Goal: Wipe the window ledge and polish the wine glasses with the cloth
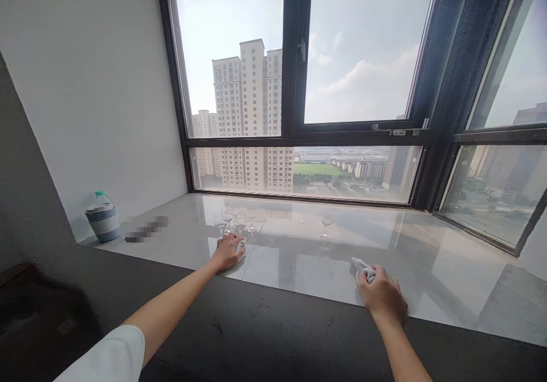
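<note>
Looks like the glass-wiping job is right at a pick-up — the left hand [228, 251] is stretched out to the cluster of glasses [233, 221] near the left part of the sill [427, 268], fingers curled low at the foot of the nearest one. I can't tell for sure if it's actually got the stem or is just touching the base, the clear glass hides it. The right hand [380, 295] sits at the front edge of the sill, fingers closed around a bunched white cloth [362, 267] that pokes out ahead of the knuckles. One lone glass [326, 224] stands well apart from the cluster, further right, between the two hands and closer to the window [299, 86]. My guess at the next bit — the left needs a firm pinch on that stem without knocking its neighbours, since they stand really close together, then bring it over to the cloth. A bottle [102, 216] sits in the far left corner, out of the way.
</note>
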`<action>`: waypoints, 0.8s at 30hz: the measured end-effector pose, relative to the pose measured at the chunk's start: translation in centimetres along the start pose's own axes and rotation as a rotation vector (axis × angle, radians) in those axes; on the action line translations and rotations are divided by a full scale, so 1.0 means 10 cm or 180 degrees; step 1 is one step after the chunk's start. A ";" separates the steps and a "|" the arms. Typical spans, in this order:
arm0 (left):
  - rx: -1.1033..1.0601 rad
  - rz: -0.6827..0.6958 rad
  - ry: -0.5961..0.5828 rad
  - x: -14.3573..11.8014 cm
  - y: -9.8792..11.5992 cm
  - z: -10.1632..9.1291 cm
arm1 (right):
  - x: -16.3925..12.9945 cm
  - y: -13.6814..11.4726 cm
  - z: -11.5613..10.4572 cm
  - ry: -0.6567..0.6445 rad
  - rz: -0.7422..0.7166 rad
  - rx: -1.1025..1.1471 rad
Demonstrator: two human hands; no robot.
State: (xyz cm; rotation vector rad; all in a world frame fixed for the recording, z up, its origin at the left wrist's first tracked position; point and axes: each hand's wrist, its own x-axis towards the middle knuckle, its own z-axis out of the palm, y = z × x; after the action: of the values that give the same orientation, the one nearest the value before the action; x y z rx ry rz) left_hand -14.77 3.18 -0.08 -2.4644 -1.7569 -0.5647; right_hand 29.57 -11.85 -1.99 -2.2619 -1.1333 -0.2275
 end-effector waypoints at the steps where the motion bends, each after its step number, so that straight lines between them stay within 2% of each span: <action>1: -0.0025 0.0030 0.0028 0.00 0.00 0.00 | 0.00 0.00 0.00 -0.0015 0.0010 -0.0008; 11: -0.0041 0.0106 0.0052 0.02 -0.02 0.05 | -0.01 -0.02 -0.03 -0.0041 0.0037 -0.0006; 24: -0.0042 0.0037 -0.0324 0.01 0.04 -0.02 | -0.01 -0.02 -0.02 0.0000 0.0070 0.0042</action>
State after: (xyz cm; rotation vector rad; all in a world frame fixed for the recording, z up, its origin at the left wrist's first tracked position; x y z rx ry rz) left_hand -14.42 3.06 0.22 -2.5537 -1.7781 -0.4589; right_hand 29.41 -11.91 -1.79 -2.2617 -1.1061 -0.2106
